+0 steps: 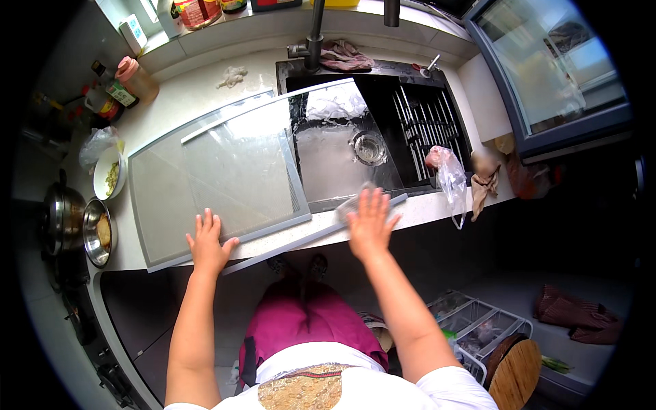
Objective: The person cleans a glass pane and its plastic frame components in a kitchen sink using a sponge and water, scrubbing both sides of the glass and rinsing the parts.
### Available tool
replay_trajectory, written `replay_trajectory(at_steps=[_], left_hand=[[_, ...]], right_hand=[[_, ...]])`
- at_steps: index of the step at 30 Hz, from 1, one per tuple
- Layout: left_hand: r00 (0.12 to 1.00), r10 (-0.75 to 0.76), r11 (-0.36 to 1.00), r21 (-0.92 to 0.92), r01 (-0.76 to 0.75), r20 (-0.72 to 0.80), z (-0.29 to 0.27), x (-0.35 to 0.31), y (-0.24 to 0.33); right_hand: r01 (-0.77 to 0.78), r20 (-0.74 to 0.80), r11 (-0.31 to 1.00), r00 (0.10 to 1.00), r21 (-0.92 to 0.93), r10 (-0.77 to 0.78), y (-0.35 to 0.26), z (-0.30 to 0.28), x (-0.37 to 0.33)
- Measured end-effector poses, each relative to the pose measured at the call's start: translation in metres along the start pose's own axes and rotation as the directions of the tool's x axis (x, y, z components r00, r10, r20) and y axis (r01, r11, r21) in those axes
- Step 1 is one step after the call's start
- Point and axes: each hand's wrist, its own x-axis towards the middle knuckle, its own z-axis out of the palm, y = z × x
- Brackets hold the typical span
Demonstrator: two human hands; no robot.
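Observation:
Two glass panels with grey edge strips overlap on the counter. The left panel (164, 198) lies on the worktop, and the right panel (328, 160), wet and soapy, reaches over the black sink (403, 82). My left hand (210, 246) rests with fingers spread on the glass near the front edge. At the right panel's front corner, my right hand (371, 225) lies with spread fingers on a greyish, wet-looking cloth or pad (350, 206), partly hidden under the fingers. Through the glass shows a round sink drain (369, 148).
A dark faucet (314, 41) rises behind the sink, beside a crumpled rag (346, 56). A plastic bag (451, 179) with something pinkish sits at the right rim. Bowls (101, 232) and bottles (137, 80) stand left. An open window (547, 68) juts in at right.

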Motion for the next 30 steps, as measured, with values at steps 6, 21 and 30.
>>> replay_trajectory(at_steps=[6,21,30], left_hand=[[1.000,0.009,1.000,0.007,-0.009,-0.013,0.005,0.001,-0.002],[0.985,0.133,0.990,-0.034,-0.138,-0.109,0.017,0.003,-0.018],[0.936,-0.269,0.542,-0.839,-0.046,-0.225,0.048,-0.059,-0.065]], right_hand=[[-0.048,-0.012,0.999,0.999,0.020,0.049,0.007,0.009,-0.004],[-0.281,-0.048,0.946,0.955,0.160,0.292,-0.044,0.004,-0.003],[0.121,-0.021,0.952,0.993,0.283,-0.120,-0.211,0.034,-0.135]])
